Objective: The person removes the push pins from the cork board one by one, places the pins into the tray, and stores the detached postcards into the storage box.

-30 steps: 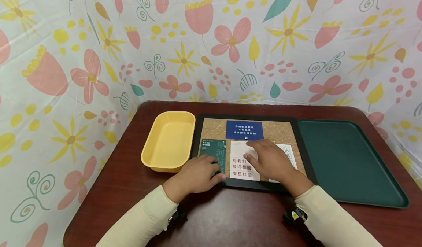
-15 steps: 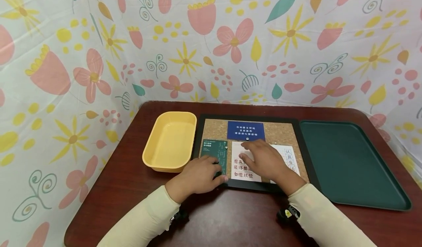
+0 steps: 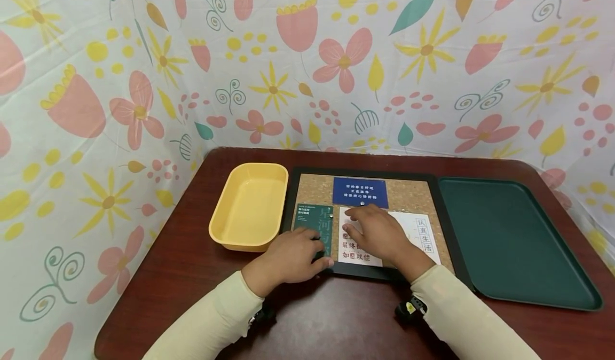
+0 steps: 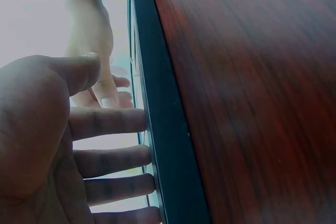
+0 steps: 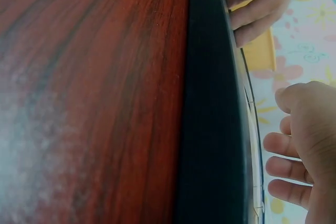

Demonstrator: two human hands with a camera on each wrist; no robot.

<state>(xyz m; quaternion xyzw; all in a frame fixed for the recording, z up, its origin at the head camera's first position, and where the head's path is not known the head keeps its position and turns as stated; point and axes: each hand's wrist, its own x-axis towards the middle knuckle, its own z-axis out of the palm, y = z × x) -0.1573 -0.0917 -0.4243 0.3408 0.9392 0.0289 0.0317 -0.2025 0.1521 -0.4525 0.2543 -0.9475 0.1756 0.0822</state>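
A cork board (image 3: 415, 194) in a black frame (image 3: 449, 226) lies on the table. Pinned to it are a blue card (image 3: 360, 191), a green card (image 3: 312, 217), a white card with red characters (image 3: 356, 256) and another white card with blue characters (image 3: 415, 224). My left hand (image 3: 290, 256) rests on the lower green card, partly hiding it; its fingers reach the board in the left wrist view. Over the two white cards hovers my right hand (image 3: 379, 234), fingers loosely bent and holding nothing; the right wrist view shows its fingertips (image 5: 281, 144) apart from the board.
Left of the board stands a yellow tub (image 3: 247, 205). A dark green tray (image 3: 516, 237) lies to its right. Behind the brown table (image 3: 346, 312) hangs a flowered cloth (image 3: 298, 82). Small silver pins (image 3: 331, 216) stick up from the cards.
My right hand has shifted left across the white cards, uncovering the blue characters and covering more of the red ones. My left hand stays on the green card. The view has drifted slightly.
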